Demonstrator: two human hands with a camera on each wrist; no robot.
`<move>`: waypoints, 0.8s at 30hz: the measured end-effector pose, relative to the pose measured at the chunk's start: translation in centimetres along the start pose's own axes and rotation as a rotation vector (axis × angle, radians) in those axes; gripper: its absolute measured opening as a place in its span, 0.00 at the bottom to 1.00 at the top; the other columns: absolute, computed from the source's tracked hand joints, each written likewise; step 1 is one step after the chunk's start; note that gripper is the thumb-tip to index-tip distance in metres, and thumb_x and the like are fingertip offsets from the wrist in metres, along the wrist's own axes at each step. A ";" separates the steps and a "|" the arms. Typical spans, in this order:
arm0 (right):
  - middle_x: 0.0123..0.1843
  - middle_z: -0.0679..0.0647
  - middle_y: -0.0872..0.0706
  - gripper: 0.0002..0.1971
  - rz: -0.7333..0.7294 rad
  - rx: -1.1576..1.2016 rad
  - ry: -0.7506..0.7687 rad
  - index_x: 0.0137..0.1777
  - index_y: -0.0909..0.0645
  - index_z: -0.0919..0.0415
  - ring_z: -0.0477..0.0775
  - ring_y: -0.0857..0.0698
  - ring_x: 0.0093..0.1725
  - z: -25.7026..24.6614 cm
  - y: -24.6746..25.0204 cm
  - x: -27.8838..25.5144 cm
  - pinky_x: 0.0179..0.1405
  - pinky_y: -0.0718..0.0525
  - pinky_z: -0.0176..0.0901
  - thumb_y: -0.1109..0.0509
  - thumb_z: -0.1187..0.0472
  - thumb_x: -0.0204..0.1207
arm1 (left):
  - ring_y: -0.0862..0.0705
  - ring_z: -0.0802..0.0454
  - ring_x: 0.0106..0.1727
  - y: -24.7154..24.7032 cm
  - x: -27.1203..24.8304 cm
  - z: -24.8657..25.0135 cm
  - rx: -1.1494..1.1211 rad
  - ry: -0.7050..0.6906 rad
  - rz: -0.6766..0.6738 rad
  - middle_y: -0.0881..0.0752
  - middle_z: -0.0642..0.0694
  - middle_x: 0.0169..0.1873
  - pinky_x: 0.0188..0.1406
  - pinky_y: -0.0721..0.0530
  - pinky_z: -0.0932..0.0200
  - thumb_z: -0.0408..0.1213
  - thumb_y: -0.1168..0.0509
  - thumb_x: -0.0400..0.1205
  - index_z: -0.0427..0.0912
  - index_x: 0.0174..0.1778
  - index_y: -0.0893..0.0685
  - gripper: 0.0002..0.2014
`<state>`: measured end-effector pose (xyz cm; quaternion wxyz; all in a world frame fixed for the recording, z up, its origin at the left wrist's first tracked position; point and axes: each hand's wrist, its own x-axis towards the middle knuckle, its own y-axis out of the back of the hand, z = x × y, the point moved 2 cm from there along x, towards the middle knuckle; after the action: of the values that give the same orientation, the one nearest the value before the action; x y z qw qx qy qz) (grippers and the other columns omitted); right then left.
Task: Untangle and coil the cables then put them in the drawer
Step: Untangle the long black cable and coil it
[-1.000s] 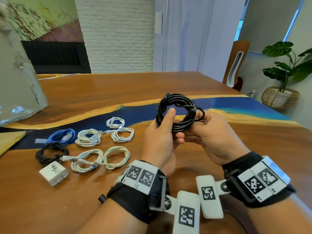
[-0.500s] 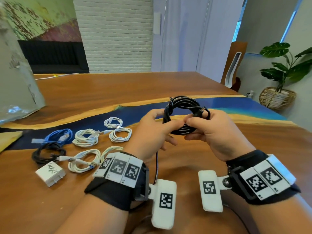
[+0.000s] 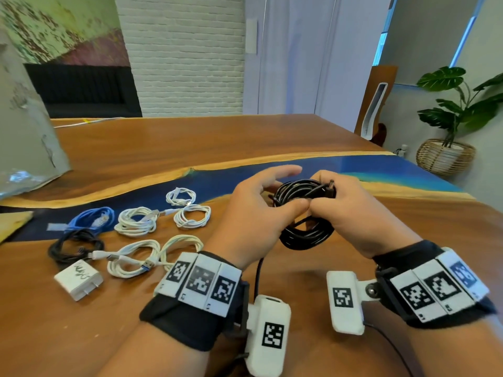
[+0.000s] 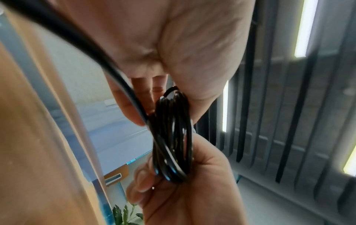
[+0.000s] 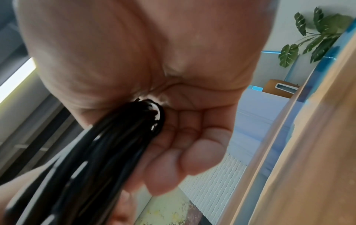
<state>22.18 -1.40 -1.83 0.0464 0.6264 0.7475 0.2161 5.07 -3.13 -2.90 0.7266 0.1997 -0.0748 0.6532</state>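
Observation:
In the head view both hands hold a coiled black cable (image 3: 304, 229) above the wooden table (image 3: 190, 148), just before the blue resin strip. My left hand (image 3: 272, 197) pinches the coil's left side with thumb and lower fingers, its index finger raised. My right hand (image 3: 348, 208) grips the right side, and the cable's plug end (image 3: 330, 185) sticks out by its fingers. In the left wrist view the coil (image 4: 173, 137) sits between the left hand (image 4: 183, 53) and the right hand (image 4: 192, 190). In the right wrist view the strands (image 5: 96, 152) run out of the curled right hand (image 5: 154, 60).
Coiled cables lie on the table to the left: a blue one (image 3: 92, 220), several white ones (image 3: 137, 224) and a black one (image 3: 74, 247). A white charger (image 3: 79, 278) lies in front of them. A grey bag (image 3: 27, 145) stands at the far left.
The black coil has come lower and a little to the right and now lies flatter. My left hand has shifted its hold and its index finger has lifted off.

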 end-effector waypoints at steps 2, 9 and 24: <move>0.37 0.61 0.14 0.09 -0.001 0.026 0.003 0.51 0.19 0.63 0.63 0.12 0.37 -0.1 -0.2 0.0 0.43 0.13 0.64 0.30 0.68 0.71 | 0.10 0.50 0.36 0.1 0.1 0.0 -0.059 0.024 0.031 0.09 0.47 0.49 0.43 0.08 0.52 0.32 0.25 0.81 0.53 0.60 0.10 0.14; 0.40 0.63 0.07 0.17 0.126 0.315 -0.061 0.63 0.20 0.62 0.63 0.07 0.39 0.3 -1.7 0.2 0.37 0.09 0.53 0.21 0.68 0.77 | 0.08 0.49 0.34 0.2 0.5 -1.3 -0.160 0.101 0.216 0.08 0.48 0.39 0.38 0.10 0.53 0.32 0.27 0.83 0.43 0.53 0.12 0.05; 0.43 0.66 0.15 0.33 -0.046 0.935 -0.138 0.77 0.29 0.52 0.56 0.14 0.34 -0.2 -2.6 0.0 0.41 0.09 0.45 0.29 0.76 0.74 | 0.10 0.55 0.37 -0.2 0.4 -1.4 -0.133 0.159 0.141 0.08 0.44 0.41 0.35 0.15 0.55 0.40 0.37 0.90 0.53 0.57 0.23 0.03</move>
<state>19.78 -1.80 -2.65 -0.1863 0.5764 0.7734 -0.1867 5.08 -2.23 -4.04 0.6940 0.0931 -0.0740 0.7101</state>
